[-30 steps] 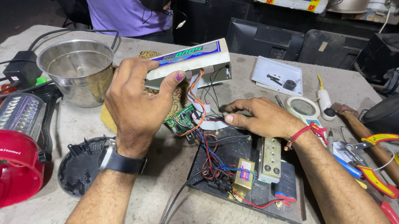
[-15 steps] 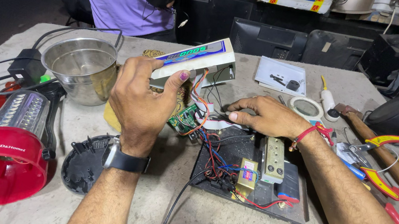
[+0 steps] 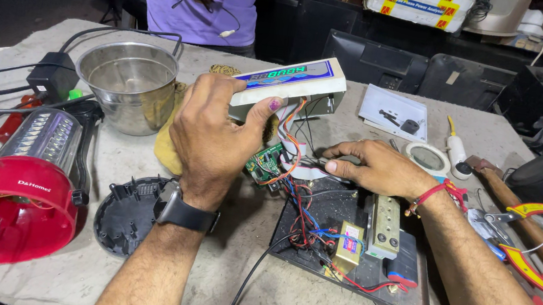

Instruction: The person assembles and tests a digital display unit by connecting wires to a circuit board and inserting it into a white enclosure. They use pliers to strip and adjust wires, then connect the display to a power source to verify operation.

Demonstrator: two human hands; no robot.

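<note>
A person is working at a cluttered repair bench covered in rough grey cloth, seen from above their own arms. The left hand (image 3: pixel 215 136), wearing a dark wristwatch, is gripping a long white rectangular plastic casing with a blue and purple printed panel (image 3: pixel 291 80), fingers wrapped over its top and thumb pressed on its near edge, tilting it up off the bench. The casing is already open: a bundle of red, blue, orange and black wires (image 3: pixel 296 176) is trailing from under it down to a small green circuit board (image 3: pixel 263 165) hanging just below the left thumb.

The right hand (image 3: pixel 379 168), with a red thread at the wrist, is lying flat, fingers narrowly spread and pressing on the wires just right of the circuit board; whether it is pinching anything cannot be told. Just below that hand, a flat black base plate (image 3: pixel 319 209) is carrying a yellow boxy transformer (image 3: pixel 348 243), a grey-green ridged metal block (image 3: pixel 384 225) and a dark cylindrical cell (image 3: pixel 403 266), still wired together. So disassembly looks well along, though the parts remain connected.

Left of the casing, a shiny steel pot (image 3: pixel 129 82) is standing; below it, a glossy red plastic lamp with a ribbed clear lens (image 3: pixel 15 191) is lying.
</note>
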